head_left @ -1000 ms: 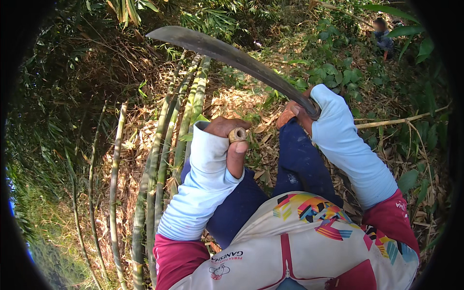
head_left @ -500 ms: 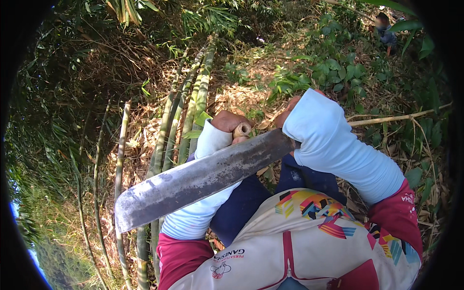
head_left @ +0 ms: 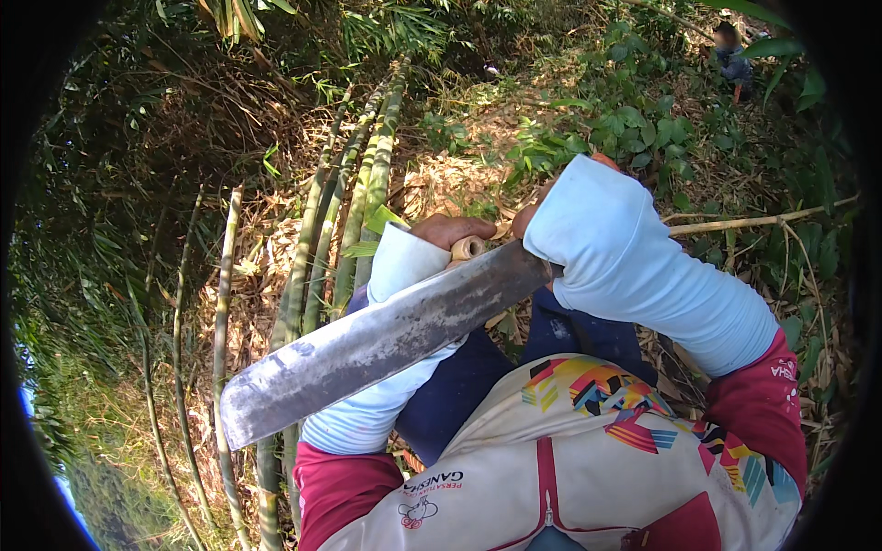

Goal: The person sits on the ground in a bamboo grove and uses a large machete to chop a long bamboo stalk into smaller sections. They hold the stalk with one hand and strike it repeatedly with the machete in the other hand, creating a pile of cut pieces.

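A broad machete point(head_left: 386, 338) with a worn, dark grey blade lies slantwise across the front of me, its squared tip toward the lower left. My right hand point(head_left: 526, 217) is closed around its handle end; the pale blue sleeve cuff covers most of that hand and the grip. Just left of it, my left hand point(head_left: 448, 230) is wrapped round a short, hollow, tan piece of bamboo point(head_left: 469, 246), its round open end facing me. The blade passes over my left forearm and hides part of that hand.
Long green bamboo poles point(head_left: 317, 216) lean at the left, with thinner stalks point(head_left: 223, 321) beside them. Dry leaves point(head_left: 459, 179) cover the ground. A thin branch point(head_left: 753, 220) lies at the right. Another person point(head_left: 732, 62) is far off at the upper right, among leafy plants point(head_left: 634, 129).
My right hand and the machete's handle end have shifted slightly left and up, and the blade tip sits a little lower. My left hand has moved slightly right with the bamboo piece.
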The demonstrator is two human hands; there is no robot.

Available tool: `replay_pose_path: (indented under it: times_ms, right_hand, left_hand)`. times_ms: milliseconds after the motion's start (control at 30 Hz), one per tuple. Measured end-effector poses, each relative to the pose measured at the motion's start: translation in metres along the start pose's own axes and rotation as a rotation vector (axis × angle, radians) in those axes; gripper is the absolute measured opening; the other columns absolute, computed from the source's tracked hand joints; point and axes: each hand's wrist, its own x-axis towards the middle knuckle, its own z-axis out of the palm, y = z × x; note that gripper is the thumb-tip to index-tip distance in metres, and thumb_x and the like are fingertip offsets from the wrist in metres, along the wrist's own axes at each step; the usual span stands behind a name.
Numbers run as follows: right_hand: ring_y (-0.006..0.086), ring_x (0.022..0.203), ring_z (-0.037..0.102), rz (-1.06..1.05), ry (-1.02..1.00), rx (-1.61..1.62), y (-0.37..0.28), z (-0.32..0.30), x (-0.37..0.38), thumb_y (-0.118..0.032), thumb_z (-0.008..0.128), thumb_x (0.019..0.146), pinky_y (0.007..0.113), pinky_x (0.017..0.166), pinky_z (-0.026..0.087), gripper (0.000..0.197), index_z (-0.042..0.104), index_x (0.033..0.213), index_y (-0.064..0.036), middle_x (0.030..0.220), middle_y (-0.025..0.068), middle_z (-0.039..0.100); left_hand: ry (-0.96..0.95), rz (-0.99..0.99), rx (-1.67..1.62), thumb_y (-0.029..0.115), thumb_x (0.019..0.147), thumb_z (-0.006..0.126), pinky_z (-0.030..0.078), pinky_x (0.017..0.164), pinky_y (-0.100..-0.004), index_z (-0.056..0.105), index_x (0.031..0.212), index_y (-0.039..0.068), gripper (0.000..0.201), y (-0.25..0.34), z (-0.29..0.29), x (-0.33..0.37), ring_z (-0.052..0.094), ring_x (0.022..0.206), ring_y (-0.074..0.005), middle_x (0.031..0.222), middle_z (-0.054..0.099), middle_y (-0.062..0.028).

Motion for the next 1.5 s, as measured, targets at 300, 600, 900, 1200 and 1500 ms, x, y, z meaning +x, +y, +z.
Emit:
replay_pose_path:
  times_ms: [300,600,900,1200,1500]
  right_hand:
    - [0.0286,0.070,0.055,0.052,0.031,0.073,-0.003,0.012,0.000,-0.005,0.068,0.047,0.038,0.061,0.044,0.029,0.060,0.073,-0.0125,0.069,0.0055,0.055]
    - [0.0318,0.071,0.054,0.173,-0.076,0.112,0.007,0.016,0.001,-0.003,0.069,0.050,0.039,0.061,0.045,0.027,0.061,0.076,-0.0090,0.072,0.0094,0.056]
    - [0.0315,0.074,0.057,0.296,-0.114,0.106,0.011,0.008,-0.016,-0.010,0.076,0.052,0.040,0.062,0.047,0.028,0.062,0.077,-0.0085,0.074,0.0100,0.057]
    - [0.0302,0.070,0.059,0.146,0.025,0.056,0.005,0.000,-0.019,-0.013,0.072,0.058,0.041,0.059,0.047,0.015,0.060,0.067,-0.0124,0.069,0.0076,0.058]
    - [0.0289,0.073,0.059,0.116,-0.031,0.022,0.005,-0.001,-0.019,-0.013,0.072,0.055,0.040,0.062,0.047,0.017,0.062,0.069,-0.0133,0.070,0.0060,0.058]
  left_hand:
    - [-0.177,-0.094,0.340,0.026,0.069,0.071,0.047,0.062,-0.0371,0.062,0.080,0.008,0.023,0.018,-0.014,0.006,0.062,0.071,-0.0293,0.074,0.062,-0.0112]
    - [-0.008,-0.196,0.246,0.011,0.072,0.066,0.039,0.054,-0.0342,0.059,0.077,0.007,0.010,0.030,-0.004,0.003,0.055,0.060,-0.0258,0.064,0.051,-0.0096]
    - [-0.059,-0.194,0.125,0.033,0.084,0.063,0.046,0.072,-0.0328,0.060,0.100,0.002,0.035,-0.005,0.007,-0.003,0.060,0.080,-0.0231,0.089,0.062,-0.0113]
    - [-0.165,-0.051,0.116,0.022,0.068,0.069,0.042,0.058,-0.0395,0.061,0.082,0.009,0.021,0.004,0.014,0.012,0.056,0.069,-0.0341,0.075,0.059,-0.0128]
    - [-0.124,-0.380,-0.076,0.018,0.093,0.056,0.043,0.066,-0.0242,0.056,0.096,0.002,0.016,0.010,0.015,-0.005,0.053,0.077,-0.0085,0.089,0.057,-0.0037]
